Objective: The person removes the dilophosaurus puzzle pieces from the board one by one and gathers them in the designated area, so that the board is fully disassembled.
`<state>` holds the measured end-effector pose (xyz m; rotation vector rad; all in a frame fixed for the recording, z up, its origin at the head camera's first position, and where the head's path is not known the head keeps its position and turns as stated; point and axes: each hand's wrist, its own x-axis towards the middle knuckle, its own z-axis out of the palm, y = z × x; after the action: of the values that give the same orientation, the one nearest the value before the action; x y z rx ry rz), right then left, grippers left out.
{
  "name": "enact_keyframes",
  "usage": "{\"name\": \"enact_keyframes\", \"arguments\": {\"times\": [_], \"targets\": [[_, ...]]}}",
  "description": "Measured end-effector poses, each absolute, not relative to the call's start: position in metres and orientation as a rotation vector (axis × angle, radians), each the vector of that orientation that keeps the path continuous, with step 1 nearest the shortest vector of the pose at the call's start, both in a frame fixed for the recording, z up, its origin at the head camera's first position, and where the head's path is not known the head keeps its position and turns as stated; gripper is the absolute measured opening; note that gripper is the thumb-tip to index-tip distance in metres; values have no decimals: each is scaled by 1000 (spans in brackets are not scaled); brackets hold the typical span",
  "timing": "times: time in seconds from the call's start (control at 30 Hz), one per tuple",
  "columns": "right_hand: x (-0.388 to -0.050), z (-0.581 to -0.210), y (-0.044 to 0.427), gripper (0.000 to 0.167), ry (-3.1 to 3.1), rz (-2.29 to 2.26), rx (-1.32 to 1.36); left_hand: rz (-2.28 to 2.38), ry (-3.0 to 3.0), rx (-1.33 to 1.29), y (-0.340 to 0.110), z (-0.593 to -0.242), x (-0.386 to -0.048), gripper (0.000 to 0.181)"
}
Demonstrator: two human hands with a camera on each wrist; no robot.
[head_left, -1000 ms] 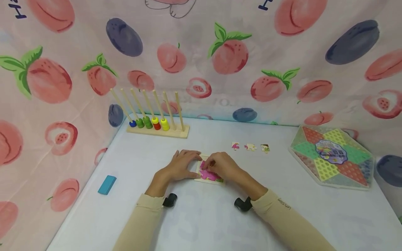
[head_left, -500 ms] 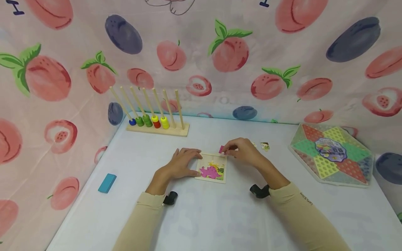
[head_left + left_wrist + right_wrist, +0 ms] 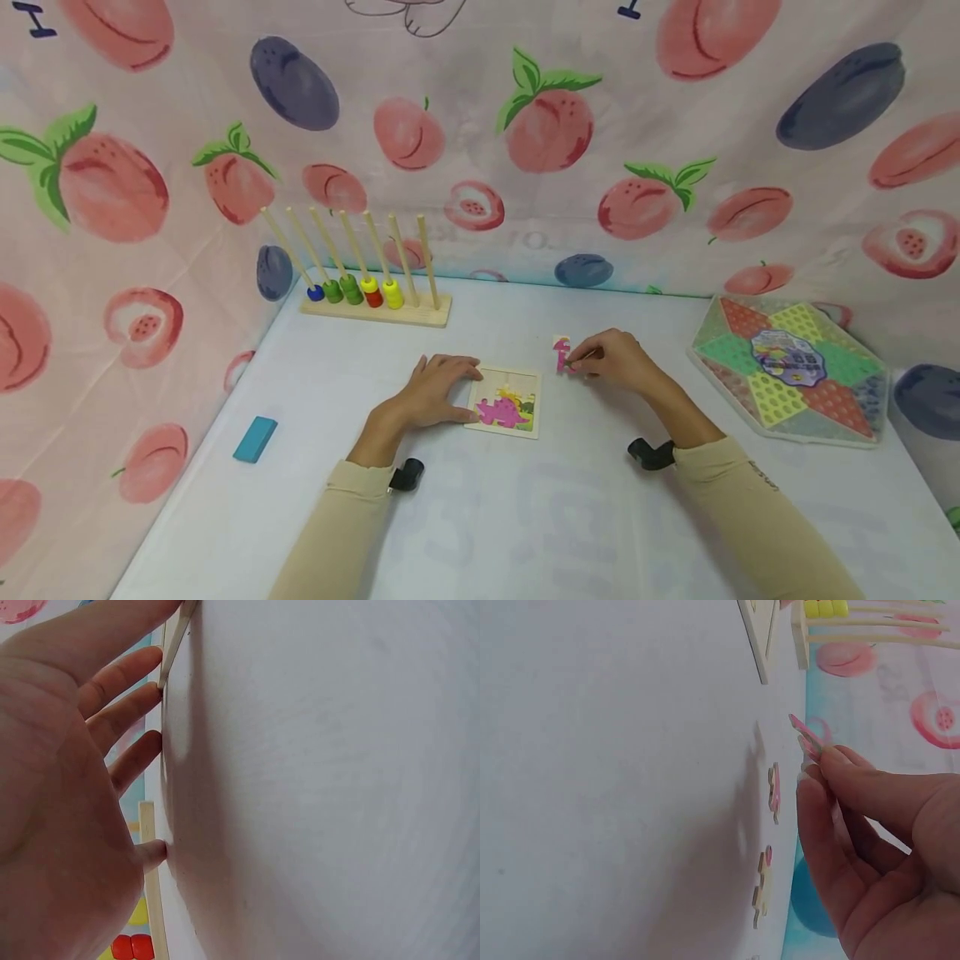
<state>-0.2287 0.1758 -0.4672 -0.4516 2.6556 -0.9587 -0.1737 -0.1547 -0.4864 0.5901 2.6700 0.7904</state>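
A small square wooden puzzle tray [image 3: 492, 382] lies on the table with a pink dinosaur picture partly filled in; bare wood shows in its upper left. My left hand [image 3: 429, 392] rests at the tray's left side, its thumb by the lower corner and its fingertips by the upper one, the fingers fairly straight. Right of the tray, my right hand [image 3: 617, 358] pinches a pink puzzle piece [image 3: 808, 738] between thumb and fingertips, raised above the table. Close by lies another pink piece [image 3: 775, 793], and beyond it a pale piece [image 3: 763, 889]. The right hand covers the pale piece in the head view.
A wooden bead stand [image 3: 375, 310] with several upright rods stands at the back left. A blue block [image 3: 255, 439] lies at the left. The hexagonal game box [image 3: 787, 367] sits at the right. A fruit-printed cloth [image 3: 480, 125] hangs behind the table.
My right hand has lifted the pink puzzle piece off the tray and carried it right, to beside the loose pink piece. My left hand has stayed at the tray's left side.
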Motion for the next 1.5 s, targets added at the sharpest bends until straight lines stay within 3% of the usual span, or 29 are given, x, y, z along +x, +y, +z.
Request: {"name": "enact_keyframes", "arguments": {"times": [0.33, 1.1, 1.5], "targets": [[-226, -482, 171, 13, 2713, -903, -462, 784, 2672, 591, -153, -488, -175, 57], [-228, -482, 160, 16, 2763, -879, -360, 796, 2674, 567, -154, -484, -172, 56], [-228, -482, 157, 11, 2849, -774, -437, 784, 2675, 561, -154, -487, -174, 56]]}}
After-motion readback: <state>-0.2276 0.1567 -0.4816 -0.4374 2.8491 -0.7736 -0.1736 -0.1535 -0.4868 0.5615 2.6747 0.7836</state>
